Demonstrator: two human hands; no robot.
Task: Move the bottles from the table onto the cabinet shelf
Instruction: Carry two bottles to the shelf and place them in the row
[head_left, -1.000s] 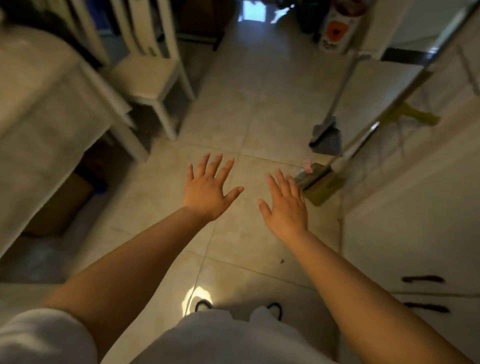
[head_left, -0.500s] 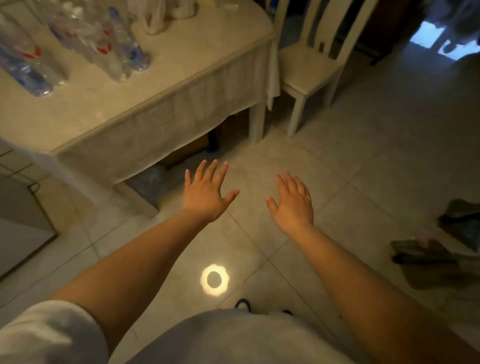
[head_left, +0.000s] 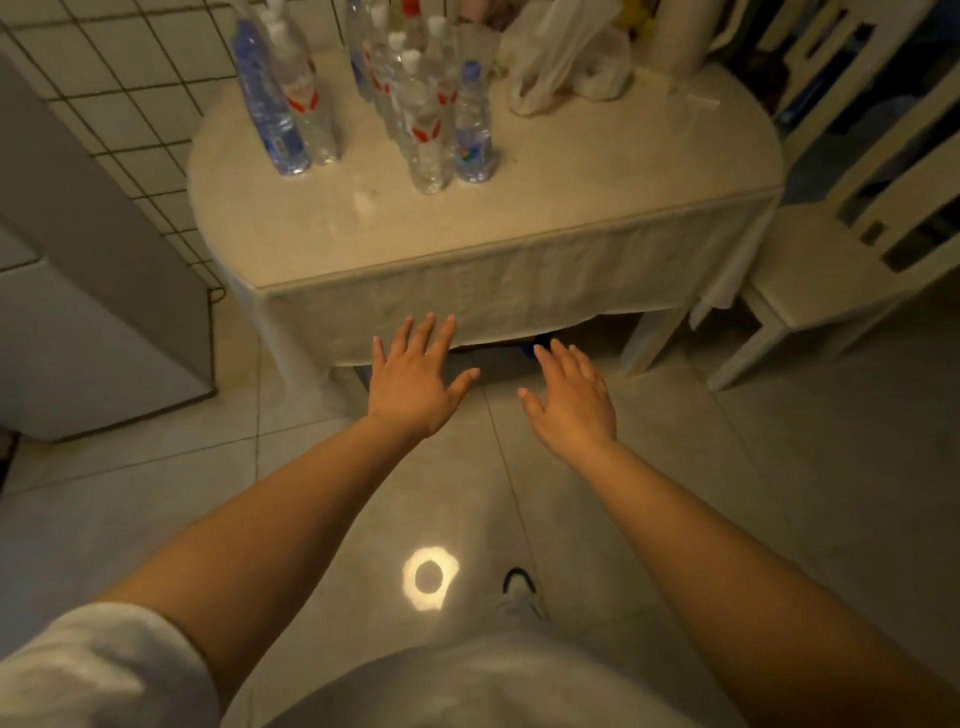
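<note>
Right now both hands are held out flat in mid-frame, palms down, fingers spread, holding nothing: the left hand (head_left: 415, 384) over the tablecloth's hanging edge, the right hand (head_left: 571, 400) over the floor. Up top, the bottles (head_left: 426, 119) stand clustered on the table (head_left: 571, 208), with a plastic bag (head_left: 561, 62) to their right.

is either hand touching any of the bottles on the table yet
Apart. The head view shows the left hand and right hand open, hovering short of the table's near edge, with bare tabletop between them and the bottles at the far side.
</note>
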